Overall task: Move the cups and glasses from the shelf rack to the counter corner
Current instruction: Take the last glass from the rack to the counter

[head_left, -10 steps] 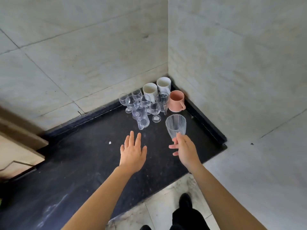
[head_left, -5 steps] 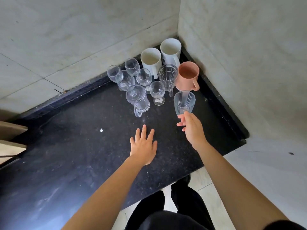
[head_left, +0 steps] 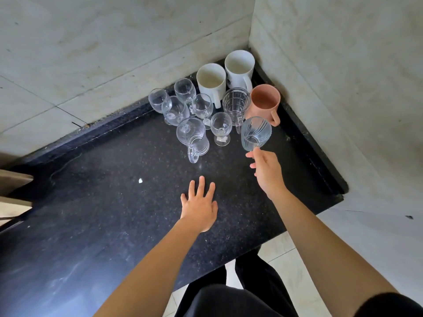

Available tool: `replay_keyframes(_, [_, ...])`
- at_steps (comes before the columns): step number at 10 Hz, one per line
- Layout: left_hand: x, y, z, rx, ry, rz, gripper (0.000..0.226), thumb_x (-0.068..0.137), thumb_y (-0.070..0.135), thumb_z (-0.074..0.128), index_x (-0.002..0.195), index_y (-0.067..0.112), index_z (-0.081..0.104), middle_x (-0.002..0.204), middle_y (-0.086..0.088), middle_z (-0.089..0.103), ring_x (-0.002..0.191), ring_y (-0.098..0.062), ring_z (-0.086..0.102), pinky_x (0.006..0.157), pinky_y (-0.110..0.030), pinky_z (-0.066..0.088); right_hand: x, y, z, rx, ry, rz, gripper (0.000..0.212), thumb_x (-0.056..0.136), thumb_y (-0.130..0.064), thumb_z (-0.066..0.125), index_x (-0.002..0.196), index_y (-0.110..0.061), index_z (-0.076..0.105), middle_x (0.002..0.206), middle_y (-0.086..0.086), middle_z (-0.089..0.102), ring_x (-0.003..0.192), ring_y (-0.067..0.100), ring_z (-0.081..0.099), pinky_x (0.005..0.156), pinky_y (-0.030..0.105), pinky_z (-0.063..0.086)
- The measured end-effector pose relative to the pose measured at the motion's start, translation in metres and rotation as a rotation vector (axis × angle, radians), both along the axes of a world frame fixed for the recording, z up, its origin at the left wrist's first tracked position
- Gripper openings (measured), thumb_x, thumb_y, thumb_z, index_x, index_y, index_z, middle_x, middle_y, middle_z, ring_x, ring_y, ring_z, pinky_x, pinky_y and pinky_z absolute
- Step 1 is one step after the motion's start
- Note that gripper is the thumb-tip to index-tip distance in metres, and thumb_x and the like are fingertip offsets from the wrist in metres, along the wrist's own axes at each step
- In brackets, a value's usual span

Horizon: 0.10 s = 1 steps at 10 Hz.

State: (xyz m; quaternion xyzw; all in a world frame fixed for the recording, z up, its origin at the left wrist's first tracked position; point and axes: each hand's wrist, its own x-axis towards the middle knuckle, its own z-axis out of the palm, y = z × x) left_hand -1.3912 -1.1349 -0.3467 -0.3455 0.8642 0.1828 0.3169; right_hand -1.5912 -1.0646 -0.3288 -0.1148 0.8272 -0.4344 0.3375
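Observation:
My right hand (head_left: 266, 171) grips the base of a clear etched glass (head_left: 255, 133) and holds it just in front of the pink mug (head_left: 264, 105). In the black counter's (head_left: 114, 202) corner stands a cluster: two white mugs (head_left: 211, 82), a checked glass tumbler (head_left: 235, 105), a clear handled glass mug (head_left: 193, 137) and several small stemmed glasses (head_left: 220, 128). My left hand (head_left: 199, 205) hovers flat over the counter with fingers spread, holding nothing.
Pale marble walls (head_left: 114, 53) close the corner at the back and right. A raised black kerb (head_left: 315, 152) runs along the wall foot. A white speck (head_left: 140, 180) lies on the counter. A wooden edge (head_left: 13, 191) shows at far left.
My right hand has carried the etched glass forward to the cluster, beside the pink mug. My left hand stayed flat over the counter. The camera has moved closer to the corner.

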Motion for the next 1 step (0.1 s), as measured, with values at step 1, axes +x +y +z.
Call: replay_keyframes(1, [-0.0031, -0.0010, 0.0033, 0.018, -0.022, -0.006, 0.063, 0.105, 0.046, 0.022, 0.158, 0.027, -0.005, 0.166, -0.006, -0.019, 0.151, -0.037, -0.015, 0.120, -0.060, 0.012, -0.0024, 0.0084, 0.0107, 0.100, 0.022, -0.002, 0.038, 0.101, -0.053, 0.048, 0.117, -0.023, 0.066, 0.128, 0.000, 0.061, 0.104, 0.016, 0.064, 0.090, 0.037, 0.056])
